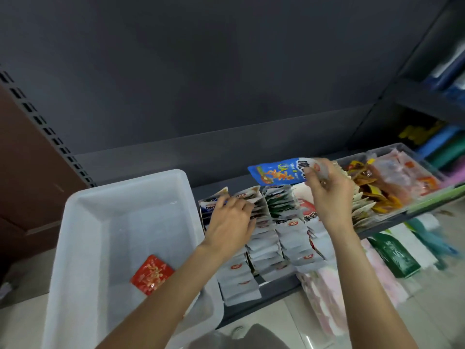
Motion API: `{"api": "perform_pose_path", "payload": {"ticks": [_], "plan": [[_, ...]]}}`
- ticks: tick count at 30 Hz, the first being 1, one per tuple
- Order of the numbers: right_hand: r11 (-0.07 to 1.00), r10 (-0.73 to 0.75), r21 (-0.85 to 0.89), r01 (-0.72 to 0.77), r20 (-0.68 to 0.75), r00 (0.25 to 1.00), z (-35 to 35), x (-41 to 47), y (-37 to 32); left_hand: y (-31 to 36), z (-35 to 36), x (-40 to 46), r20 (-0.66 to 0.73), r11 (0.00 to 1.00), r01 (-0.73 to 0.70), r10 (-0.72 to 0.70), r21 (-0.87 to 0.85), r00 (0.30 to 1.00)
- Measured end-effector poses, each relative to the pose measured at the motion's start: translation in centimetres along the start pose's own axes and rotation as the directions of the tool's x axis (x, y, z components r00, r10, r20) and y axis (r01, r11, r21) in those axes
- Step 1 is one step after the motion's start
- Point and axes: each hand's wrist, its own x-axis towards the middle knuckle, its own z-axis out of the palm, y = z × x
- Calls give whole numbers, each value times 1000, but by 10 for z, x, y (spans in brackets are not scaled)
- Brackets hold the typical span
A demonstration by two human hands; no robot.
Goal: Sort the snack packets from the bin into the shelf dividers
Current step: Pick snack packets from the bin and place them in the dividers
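The translucent white plastic bin [120,238] contains one red foil snack packet [151,274]. The left hand [230,224] rests on the white packet rows [266,238] in the shelf dividers, grip indeterminate. The right hand [329,195] pinches one blue packet [276,171] above them.
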Motion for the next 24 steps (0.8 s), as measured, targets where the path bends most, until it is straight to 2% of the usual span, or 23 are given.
{"api": "perform_pose_path", "payload": {"ticks": [3,8,12,14,16,18,21,24], "plan": [[975,-183,-101,198,136,974,8,11,0,3,3,-6,-27,1000,-5,5,6,1000],[853,-353,-246,460,378,856,34,17,-9,2,4,-3,0,1000,10,-10,-25,1000],[756,-459,-264,599,439,773,45,22,-25,1,6,-2,28,997,28,-26,-66,999],[777,-471,-233,585,401,786,41,28,-29,0,8,-3,31,997,27,-25,-75,999],[834,-442,-190,519,333,833,37,33,-30,-2,9,-3,5,997,19,-18,-81,1000],[888,-383,-144,437,294,876,36,38,-28,-5,6,-3,-93,992,10,-22,-123,995],[914,-334,-119,387,321,886,41,39,-26,-15,-8,-6,-215,962,96,-153,-255,965],[901,-351,-127,415,347,870,47,35,-28,-31,-19,-16,-178,942,255,-296,-218,939]]}}
